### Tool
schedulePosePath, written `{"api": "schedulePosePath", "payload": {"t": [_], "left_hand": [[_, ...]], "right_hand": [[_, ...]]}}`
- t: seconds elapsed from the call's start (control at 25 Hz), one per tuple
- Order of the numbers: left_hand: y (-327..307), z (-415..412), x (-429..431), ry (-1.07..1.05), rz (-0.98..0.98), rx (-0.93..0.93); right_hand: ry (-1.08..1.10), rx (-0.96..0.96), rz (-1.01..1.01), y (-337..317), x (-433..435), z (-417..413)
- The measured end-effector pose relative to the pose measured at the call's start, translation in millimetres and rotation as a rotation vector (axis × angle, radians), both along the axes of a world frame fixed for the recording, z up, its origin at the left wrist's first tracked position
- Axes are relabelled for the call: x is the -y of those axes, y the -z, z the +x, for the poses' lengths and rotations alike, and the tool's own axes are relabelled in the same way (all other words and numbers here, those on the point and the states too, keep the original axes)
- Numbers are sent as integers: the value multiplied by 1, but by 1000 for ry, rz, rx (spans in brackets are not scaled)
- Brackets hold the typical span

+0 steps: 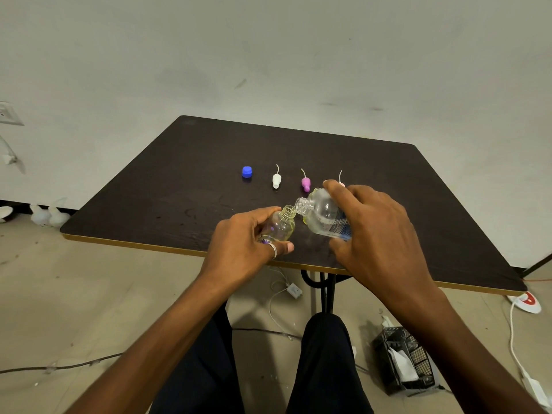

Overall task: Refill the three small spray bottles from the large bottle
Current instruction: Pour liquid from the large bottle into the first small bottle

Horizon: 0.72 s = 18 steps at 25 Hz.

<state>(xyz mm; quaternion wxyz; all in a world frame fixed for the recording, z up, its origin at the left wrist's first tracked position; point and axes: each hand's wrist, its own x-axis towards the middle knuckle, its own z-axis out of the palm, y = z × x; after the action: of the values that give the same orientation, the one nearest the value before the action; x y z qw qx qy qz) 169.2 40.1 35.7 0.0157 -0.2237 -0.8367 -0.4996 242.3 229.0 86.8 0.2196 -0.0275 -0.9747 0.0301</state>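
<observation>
Left hand: the left hand point(248, 243) is curled round a small bottle point(282, 225), thumb on the far side, fingers wrapped underneath on the near side; one finger wears a ring point(273, 251).
Small bottle: clear, uncapped, tilted with its threaded mouth up and to the right, held just above the surface point(179, 174) near its near edge.
Right hand: the right hand point(376, 234) grasps the large bottle point(322, 216) from above, forefinger along the far side, thumb on the near side.
Large bottle: clear with a blue-printed label, tipped to the left, its open neck just above the small bottle's mouth (whether the rims touch I cannot tell).
Far row: left to right, a blue cap point(247, 171), a white spray head point(276, 180), a purple spray head point(305, 183) and a pink spray head point(341, 183), the last mostly hidden behind the right forefinger; each lies apart from its neighbour.
Edges: the near, light-trimmed edge of the surface runs just below both hands.
Open room: wide dark top shows left of the left hand, right of the right hand and beyond the row.
Floor: a black basket point(403, 363) stands near right, among cables.
</observation>
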Motion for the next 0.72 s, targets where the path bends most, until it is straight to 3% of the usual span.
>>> {"api": "schedulePosePath", "payload": {"t": [0.72], "left_hand": [[1,1,-1,18,33,9]], "right_hand": [[10,29,-4,-3,2,0]]}}
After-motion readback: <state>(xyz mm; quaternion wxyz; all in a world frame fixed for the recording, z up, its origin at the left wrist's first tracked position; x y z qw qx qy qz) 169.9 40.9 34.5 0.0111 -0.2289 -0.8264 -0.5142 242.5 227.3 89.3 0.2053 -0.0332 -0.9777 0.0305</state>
